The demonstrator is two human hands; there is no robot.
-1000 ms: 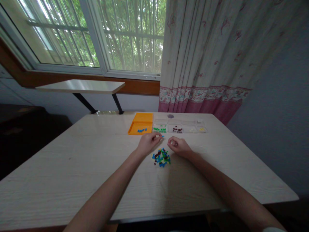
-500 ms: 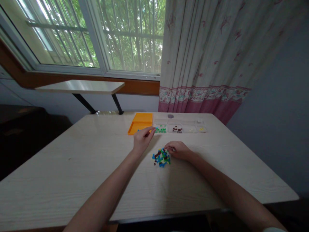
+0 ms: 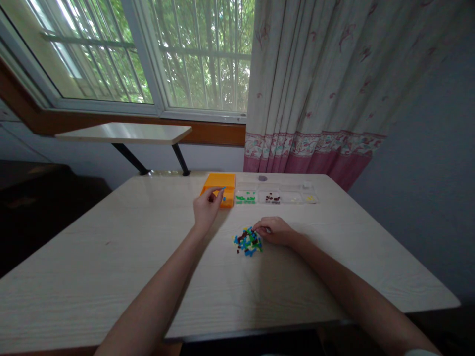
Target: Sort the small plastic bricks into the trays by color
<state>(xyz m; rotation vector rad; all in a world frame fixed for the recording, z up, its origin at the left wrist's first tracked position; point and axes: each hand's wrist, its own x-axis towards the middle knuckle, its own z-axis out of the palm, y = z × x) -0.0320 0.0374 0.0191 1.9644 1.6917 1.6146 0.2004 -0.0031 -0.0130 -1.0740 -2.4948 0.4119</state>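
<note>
Over the front of the orange box (image 3: pixel 219 179), my left hand (image 3: pixel 206 209) pinches a small blue plastic piece (image 3: pixel 223 188) between thumb and fingers. Another blue piece (image 3: pixel 224 199) lies in the box below the fingertips. My right hand (image 3: pixel 275 231) rests on the table at the right edge of a mixed pile of small plastic pieces (image 3: pixel 248 242), coloured blue, green, brown and pale yellow. Its fingers are curled closed against the pile, and whatever is between them is hidden or too small to name.
Right of the orange box stand clear compartments holding green pieces (image 3: pixel 246 197), brown pieces (image 3: pixel 273 198) and yellow pieces (image 3: pixel 310 198). A grey oval (image 3: pixel 262 178) is at the table's back edge. A raised white shelf (image 3: pixel 129 131) stands at back left, before the window; a curtain (image 3: pixel 308 99) hangs behind.
My left hand has moved left with the blue piece, from beside the green pieces' compartment to over the orange box. My right hand has stayed at the pile.
</note>
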